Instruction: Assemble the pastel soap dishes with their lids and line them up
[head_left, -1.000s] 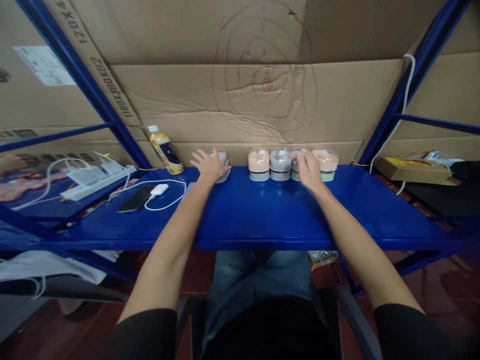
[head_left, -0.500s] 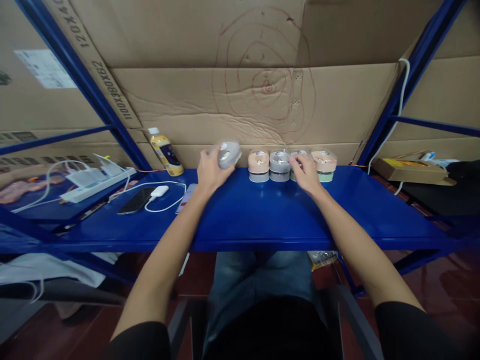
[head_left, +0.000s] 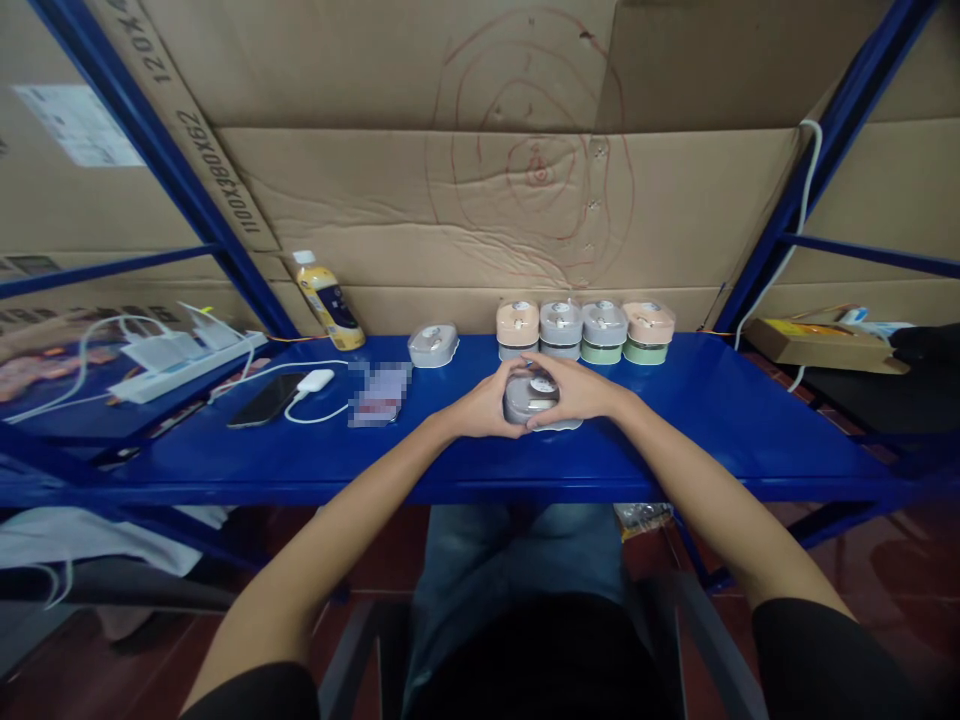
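Both of my hands are wrapped round a dark grey container [head_left: 531, 397] low over the middle of the blue table. My left hand [head_left: 491, 405] grips its left side, and my right hand [head_left: 574, 388] grips its right side. Fingertips of the two hands meet at its far and near edges. Behind it stand several two-high stacks: a peach-topped one [head_left: 517, 322], a grey-topped one [head_left: 561, 324], another grey-topped one over green [head_left: 604, 325] and a peach-topped one over green [head_left: 649, 325]. A single grey container [head_left: 433, 345] sits apart to the left.
On the left of the blue table [head_left: 450, 465] are a yellow bottle [head_left: 330, 303], a black phone [head_left: 262, 400], a white charger [head_left: 316, 380] with cable and a blurred-out phone [head_left: 381, 394]. Cardboard [head_left: 360, 200] stands behind. Blue posts flank both sides.
My left hand has let go of a grey container, now on the table at left, and moved right. My right hand has come forward and left from the stacks. Both now hold the dark grey container.
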